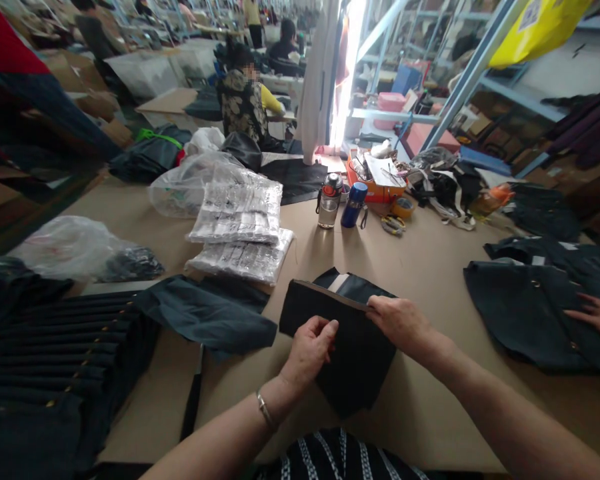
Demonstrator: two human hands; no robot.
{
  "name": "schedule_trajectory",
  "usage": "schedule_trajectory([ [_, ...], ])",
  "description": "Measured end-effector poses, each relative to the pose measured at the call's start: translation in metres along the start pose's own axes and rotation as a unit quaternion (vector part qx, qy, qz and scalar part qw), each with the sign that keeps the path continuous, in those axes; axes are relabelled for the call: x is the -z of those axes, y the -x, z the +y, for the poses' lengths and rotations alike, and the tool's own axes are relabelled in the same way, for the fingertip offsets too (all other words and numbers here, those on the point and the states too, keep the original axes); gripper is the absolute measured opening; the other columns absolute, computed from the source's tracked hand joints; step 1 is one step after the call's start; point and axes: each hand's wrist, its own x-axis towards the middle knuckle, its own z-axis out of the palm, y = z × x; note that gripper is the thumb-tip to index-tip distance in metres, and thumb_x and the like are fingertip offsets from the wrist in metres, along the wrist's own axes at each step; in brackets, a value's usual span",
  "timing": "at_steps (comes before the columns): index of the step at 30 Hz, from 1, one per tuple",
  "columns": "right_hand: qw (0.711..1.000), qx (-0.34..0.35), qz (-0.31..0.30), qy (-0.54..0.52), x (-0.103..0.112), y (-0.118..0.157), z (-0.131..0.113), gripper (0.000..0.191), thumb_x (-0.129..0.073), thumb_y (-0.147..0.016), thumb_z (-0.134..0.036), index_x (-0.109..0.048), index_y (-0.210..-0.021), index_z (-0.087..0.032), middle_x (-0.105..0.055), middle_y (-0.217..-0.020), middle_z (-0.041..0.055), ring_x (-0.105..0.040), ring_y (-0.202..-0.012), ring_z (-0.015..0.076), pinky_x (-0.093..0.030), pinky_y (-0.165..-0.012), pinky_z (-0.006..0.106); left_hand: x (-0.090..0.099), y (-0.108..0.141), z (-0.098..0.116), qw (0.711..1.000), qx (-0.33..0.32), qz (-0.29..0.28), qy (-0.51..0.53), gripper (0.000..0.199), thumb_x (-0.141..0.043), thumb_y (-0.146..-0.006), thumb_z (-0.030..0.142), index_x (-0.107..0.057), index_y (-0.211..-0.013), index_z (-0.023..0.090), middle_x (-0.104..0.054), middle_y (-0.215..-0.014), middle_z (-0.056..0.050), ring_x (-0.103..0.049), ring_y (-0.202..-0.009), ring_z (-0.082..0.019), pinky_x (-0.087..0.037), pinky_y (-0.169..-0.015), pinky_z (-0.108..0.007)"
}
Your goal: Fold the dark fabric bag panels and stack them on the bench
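Observation:
A dark fabric piece (350, 353) with a tan strip along its upper edge is held up over the table in front of me. My right hand (403, 323) pinches that upper edge near its right end. In front of the cloth, my left hand (310, 350) is closed, thumb against curled fingers; whatever is between them, if anything, is too small to make out. Behind the edge shows another dark layer with a pale strip (338, 283). A loose dark cloth (210, 313) lies left of my left hand.
Stacked dark pieces (70, 360) and a black-handled knife-like tool (193, 397) lie left. Plastic-wrapped packs (240, 213), two bottles (330, 203) and yellow-handled snips (393, 225) stand or lie ahead. At right, another person's hand (597, 317) rests on a dark garment (525, 313).

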Motion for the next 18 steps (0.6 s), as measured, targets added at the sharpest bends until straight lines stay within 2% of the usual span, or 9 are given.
schedule_trajectory([
  [2, 0.999, -0.004, 0.016, -0.045, 0.001, 0.014, -0.025, 0.019, -0.041, -0.091, -0.030, -0.056, -0.090, -0.018, -0.065, -0.088, 0.0064, -0.063, -0.080, 0.0194, -0.040, -0.066, 0.028, -0.003, 0.001, 0.006, 0.988, 0.053, -0.045, 0.140, 0.047, -0.057, -0.075, 0.058, -0.053, -0.098, 0.017, -0.057, -0.081, -0.003, -0.059, -0.069, -0.016, -0.050, -0.051, -0.027],
  [4, 0.995, -0.003, -0.006, -0.102, -0.004, 0.022, -0.047, 0.022, -0.042, -0.091, -0.035, -0.057, -0.092, -0.018, -0.066, -0.089, 0.0066, -0.063, -0.082, 0.0201, -0.041, -0.069, 0.029, -0.004, -0.001, 0.013, 0.974, 0.069, -0.024, 0.213, 0.046, -0.061, -0.075, 0.053, -0.053, -0.102, 0.017, -0.060, -0.088, -0.003, -0.061, -0.075, -0.016, -0.053, -0.058, -0.027],
  [6, 0.985, -0.012, -0.024, -0.172, -0.012, 0.023, -0.058, 0.024, -0.042, -0.090, -0.038, -0.058, -0.090, -0.019, -0.066, -0.086, 0.0050, -0.062, -0.081, 0.0191, -0.041, -0.069, 0.029, 0.001, -0.003, 0.019, 0.969, 0.096, 0.011, 0.227, 0.037, -0.061, -0.078, 0.046, -0.055, -0.097, 0.015, -0.062, -0.084, -0.003, -0.061, -0.074, -0.015, -0.053, -0.060, -0.025],
  [8, 0.970, -0.044, -0.025, -0.237, -0.020, 0.017, -0.056, 0.021, -0.047, -0.087, -0.038, -0.058, -0.083, -0.020, -0.065, -0.078, 0.0016, -0.060, -0.074, 0.0160, -0.039, -0.066, 0.027, 0.010, -0.003, 0.022, 0.971, 0.119, 0.014, 0.209, 0.034, -0.060, -0.080, 0.043, -0.055, -0.097, 0.014, -0.063, -0.086, -0.004, -0.062, -0.073, -0.015, -0.053, -0.059, -0.025],
  [10, 0.963, -0.090, -0.003, -0.254, -0.026, 0.008, -0.048, 0.019, -0.055, -0.081, -0.037, -0.055, -0.073, -0.020, -0.061, -0.072, -0.0001, -0.056, -0.068, 0.0137, -0.038, -0.062, 0.025, 0.018, -0.002, 0.021, 0.980, 0.100, -0.019, 0.169, 0.036, -0.059, -0.080, 0.043, -0.056, -0.101, 0.014, -0.065, -0.096, -0.007, -0.063, -0.082, -0.018, -0.054, -0.066, -0.028],
  [12, 0.973, -0.107, 0.040, -0.199, -0.028, -0.001, -0.041, 0.021, -0.059, -0.077, -0.037, -0.054, -0.067, -0.019, -0.059, -0.077, 0.0018, -0.053, -0.073, 0.0154, -0.037, -0.064, 0.026, 0.024, -0.001, 0.019, 0.993, 0.043, -0.038, 0.107, 0.036, -0.063, -0.077, 0.038, -0.058, -0.103, 0.015, -0.064, -0.107, -0.008, -0.061, -0.097, -0.021, -0.052, -0.082, -0.033],
  [14, 0.987, -0.076, 0.084, -0.118, -0.027, -0.008, -0.041, 0.019, -0.059, -0.076, -0.034, -0.055, -0.066, -0.019, -0.059, -0.086, 0.0054, -0.051, -0.087, 0.0206, -0.037, -0.073, 0.030, 0.028, -0.001, 0.018, 0.999, -0.002, -0.041, 0.033, 0.033, -0.068, -0.071, 0.032, -0.061, -0.099, 0.015, -0.065, -0.108, -0.008, -0.057, -0.105, -0.023, -0.045, -0.097, -0.036],
  [16, 0.988, -0.040, 0.102, -0.113, -0.025, -0.014, -0.043, 0.008, -0.053, -0.077, -0.025, -0.057, -0.075, -0.019, -0.060, -0.088, 0.0067, -0.051, -0.091, 0.0224, -0.037, -0.077, 0.032, 0.031, 0.001, 0.021, 0.999, -0.005, -0.038, -0.014, 0.031, -0.072, -0.066, 0.028, -0.064, -0.093, 0.016, -0.067, -0.102, -0.008, -0.057, -0.103, -0.024, -0.041, -0.101, -0.040],
  [18, 0.974, -0.029, 0.089, -0.204, -0.024, -0.019, -0.039, 0.020, -0.046, -0.076, -0.017, -0.057, -0.092, -0.019, -0.062, -0.087, 0.0051, -0.054, -0.085, 0.0199, -0.039, -0.074, 0.030, 0.035, 0.006, 0.029, 0.999, 0.015, -0.045, 0.013, 0.033, -0.074, -0.061, 0.025, -0.066, -0.092, 0.016, -0.068, -0.098, -0.007, -0.059, -0.097, -0.024, -0.042, -0.099, -0.040],
])
